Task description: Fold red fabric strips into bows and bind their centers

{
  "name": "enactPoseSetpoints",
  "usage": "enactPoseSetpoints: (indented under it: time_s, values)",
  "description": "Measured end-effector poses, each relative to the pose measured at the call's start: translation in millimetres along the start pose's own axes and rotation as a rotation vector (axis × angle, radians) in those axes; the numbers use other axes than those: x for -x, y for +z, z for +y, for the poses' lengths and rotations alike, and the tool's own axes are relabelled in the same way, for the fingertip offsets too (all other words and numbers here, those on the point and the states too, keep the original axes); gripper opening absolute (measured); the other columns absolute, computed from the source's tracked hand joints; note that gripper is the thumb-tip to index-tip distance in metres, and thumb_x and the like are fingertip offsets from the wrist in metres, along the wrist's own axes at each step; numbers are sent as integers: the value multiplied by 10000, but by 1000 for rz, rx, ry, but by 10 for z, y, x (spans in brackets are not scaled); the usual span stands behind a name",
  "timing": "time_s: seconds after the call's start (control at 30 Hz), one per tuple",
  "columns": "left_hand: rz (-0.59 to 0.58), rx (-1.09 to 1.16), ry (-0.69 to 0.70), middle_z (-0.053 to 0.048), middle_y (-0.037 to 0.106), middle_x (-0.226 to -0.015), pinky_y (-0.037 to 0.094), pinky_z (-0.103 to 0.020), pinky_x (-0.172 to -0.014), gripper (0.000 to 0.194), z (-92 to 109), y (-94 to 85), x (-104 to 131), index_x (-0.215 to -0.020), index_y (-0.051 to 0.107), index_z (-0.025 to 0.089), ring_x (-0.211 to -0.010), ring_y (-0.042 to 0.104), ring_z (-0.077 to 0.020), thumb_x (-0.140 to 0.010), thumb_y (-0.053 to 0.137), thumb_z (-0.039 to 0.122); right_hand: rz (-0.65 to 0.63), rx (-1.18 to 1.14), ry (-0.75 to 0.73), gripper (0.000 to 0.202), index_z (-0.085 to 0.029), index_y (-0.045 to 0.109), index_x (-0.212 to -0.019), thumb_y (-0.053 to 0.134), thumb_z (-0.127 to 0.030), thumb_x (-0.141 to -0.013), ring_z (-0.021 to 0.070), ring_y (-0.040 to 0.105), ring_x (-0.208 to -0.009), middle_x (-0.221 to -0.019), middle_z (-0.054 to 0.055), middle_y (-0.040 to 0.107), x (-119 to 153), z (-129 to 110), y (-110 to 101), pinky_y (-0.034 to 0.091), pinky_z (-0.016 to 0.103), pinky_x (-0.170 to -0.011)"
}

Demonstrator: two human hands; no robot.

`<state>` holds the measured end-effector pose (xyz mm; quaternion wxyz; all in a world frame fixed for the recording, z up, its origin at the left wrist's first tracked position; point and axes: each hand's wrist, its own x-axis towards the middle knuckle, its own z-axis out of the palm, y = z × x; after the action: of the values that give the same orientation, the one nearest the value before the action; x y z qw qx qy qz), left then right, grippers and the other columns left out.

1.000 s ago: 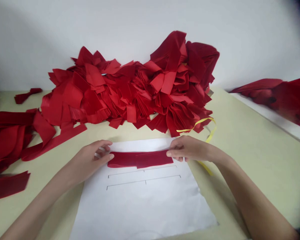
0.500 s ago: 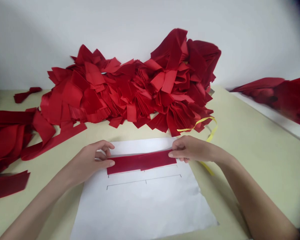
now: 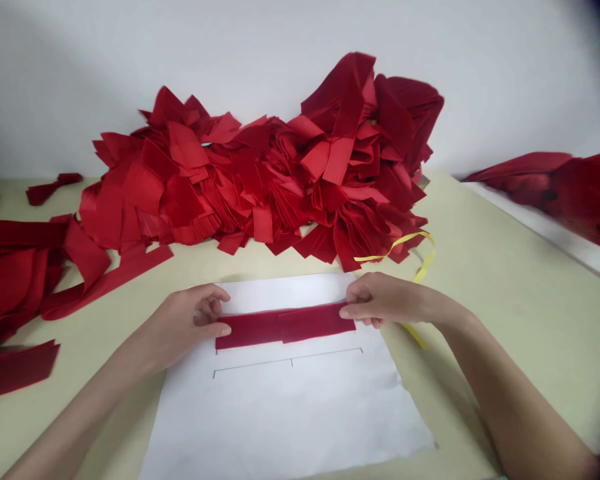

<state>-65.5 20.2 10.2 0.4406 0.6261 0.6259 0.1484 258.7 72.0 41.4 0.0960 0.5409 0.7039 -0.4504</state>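
A dark red folded strip (image 3: 285, 325) lies across the upper part of a white paper sheet (image 3: 290, 420), its layers overlapping near the middle. At the strip's left end, my left hand (image 3: 193, 323) pinches it with the thumb on top and the fingers curled. The right end is pinched in my right hand (image 3: 380, 300). Below the strip, a thin ruled line with short end ticks and a middle tick shows on the paper.
A large heap of red strips (image 3: 260, 180) spans the back. More red strips (image 3: 20, 273) lie at the left. A yellow ribbon (image 3: 424, 267) curls by my right wrist. Red fabric (image 3: 580, 193) rests on a white board (image 3: 545, 227) at right.
The strip's right part has shifted slightly down and now covers the upper ruled line there. My right hand has moved a little right with it.
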Motion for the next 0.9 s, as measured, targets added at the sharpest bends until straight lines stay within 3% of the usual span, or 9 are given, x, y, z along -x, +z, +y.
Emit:
enactPoseSetpoints:
  time_s: [0.6, 0.9]
  values:
    - [9, -55, 20, -20, 563, -863, 510, -360, -740, 282, -16, 9, -12, -945, 569, 221, -798, 579, -198, -720, 629, 380, -2, -10, 14, 357, -164, 508, -599, 541, -486, -748, 106, 534, -540, -616, 15, 593, -24, 12, 22, 399, 221, -521]
    - [33, -63, 25, -21, 574, -863, 517, -354, -746, 290, -22, 12, -16, -943, 577, 218, -806, 590, -199, -718, 631, 393, 63, 35, -4, 356, -167, 497, -584, 516, -472, -767, 105, 514, -526, -581, 7, 579, -41, 30, 31, 377, 223, -507]
